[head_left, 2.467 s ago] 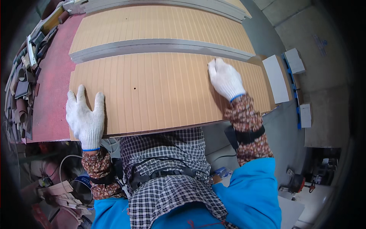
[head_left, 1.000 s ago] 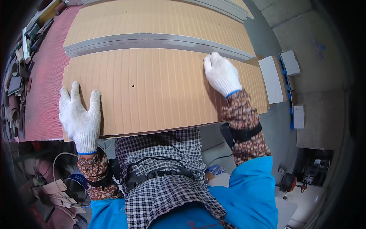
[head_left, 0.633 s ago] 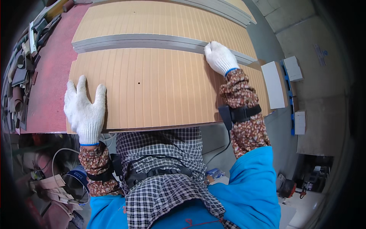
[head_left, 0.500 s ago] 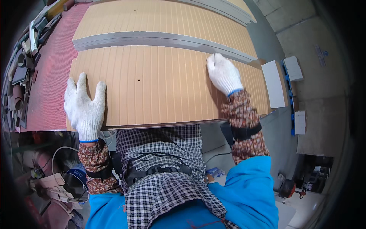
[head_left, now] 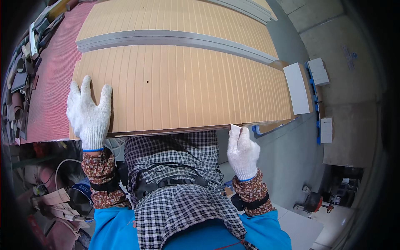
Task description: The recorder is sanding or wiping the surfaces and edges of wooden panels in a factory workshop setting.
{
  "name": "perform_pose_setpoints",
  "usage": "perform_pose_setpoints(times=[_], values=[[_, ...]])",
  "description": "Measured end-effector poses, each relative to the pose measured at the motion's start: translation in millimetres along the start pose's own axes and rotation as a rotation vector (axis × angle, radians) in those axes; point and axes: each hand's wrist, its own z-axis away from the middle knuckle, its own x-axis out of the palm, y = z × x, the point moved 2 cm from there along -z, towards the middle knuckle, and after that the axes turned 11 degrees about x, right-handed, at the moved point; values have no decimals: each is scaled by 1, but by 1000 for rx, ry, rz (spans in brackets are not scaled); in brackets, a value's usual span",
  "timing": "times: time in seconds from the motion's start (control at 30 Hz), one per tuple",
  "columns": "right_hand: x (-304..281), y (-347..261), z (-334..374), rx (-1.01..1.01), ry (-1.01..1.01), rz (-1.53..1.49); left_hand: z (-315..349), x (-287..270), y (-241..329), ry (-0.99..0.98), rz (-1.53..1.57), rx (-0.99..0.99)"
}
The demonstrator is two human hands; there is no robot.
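Fingers (head_left: 85, 89) of the left hand (head_left: 89, 114) lie spread wide and flat on the near left corner of the grooved panel (head_left: 179, 87), holding nothing, only pressing down. The right hand (head_left: 241, 152) sits off the panel, just under its near edge toward the right, with its fingers (head_left: 241, 135) pinched narrow on a small pale block (head_left: 235, 129) that touches or nearly touches that edge; which, I cannot tell.

Only the head view is given. The panel is a wide tan board with lengthwise grooves and a small dark hole (head_left: 146, 83). It lies on the red surface (head_left: 52, 96) and overhangs it toward the person. Beyond it a second grooved board (head_left: 179, 18) rests on a grey slab (head_left: 175, 39). White blocks (head_left: 298, 87) stand at the right, scraps and tools (head_left: 18, 75) at the far left.

By its look the panel is stiff, flat and fairly heavy, with a dry face that gloves should grip well. Its thin edges and corners could chip. Taking hold along the two long edges, hands well apart, seems best.
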Motion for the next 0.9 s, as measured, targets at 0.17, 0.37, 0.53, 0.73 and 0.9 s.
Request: perform_pose_setpoints(times=[0.17,0.37,0.53,0.73,0.9], values=[[-10,-20,3,-152,58,-30,0,-1,-2,8,-7,3],[-8,-17,2,31,-100,-113,2,1,-2,39,-2,12],[-16,-25,-3,-83,-92,-5,1,0,-1,28,5,22],[-21,-33,-20,-181,-89,158,3,2,-3,44,-7,23],[-12,-46,-83,-281,-75,159,2,0,-3,48,11,22]])
